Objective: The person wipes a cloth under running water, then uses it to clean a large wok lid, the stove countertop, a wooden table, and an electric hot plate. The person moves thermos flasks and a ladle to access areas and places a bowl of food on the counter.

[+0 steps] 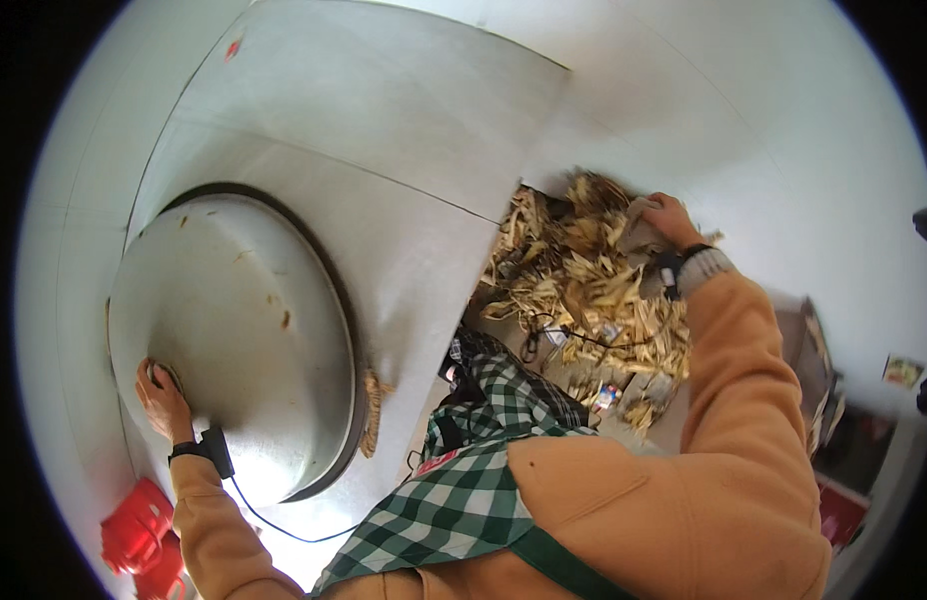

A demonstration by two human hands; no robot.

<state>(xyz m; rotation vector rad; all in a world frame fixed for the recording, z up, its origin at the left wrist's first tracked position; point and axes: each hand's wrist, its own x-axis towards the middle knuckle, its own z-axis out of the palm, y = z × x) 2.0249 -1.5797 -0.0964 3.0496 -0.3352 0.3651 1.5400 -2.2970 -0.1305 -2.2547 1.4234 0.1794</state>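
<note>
- The left hand (167, 405) curls its fingers about a small, dark, rounded handle (174, 376) on a broad, domed, grey metal lid (244, 330); they look closed on it, though the palm side is hidden.
- The lid spreads beyond and to the right of those fingers — brown specks dot its surface — over a pale grey tiled counter (384, 120).
- A thick, twisted, tan rope loop (372, 412) sits at the lid's edge, well to the right of the left fingers.
- The right hand (672, 220) grasps a crumpled, grey-brown cloth (639, 232), fingers bent over its upper part, the cloth hanging just left of them.
- Left of the right fingers and nearer the body lies a loose heap of dry, straw-yellow husks (584, 265); whether the cloth touches it, I cannot tell.
- Nearer the body than the left fingers — well apart from them — is a bright red plastic object (139, 525).
</note>
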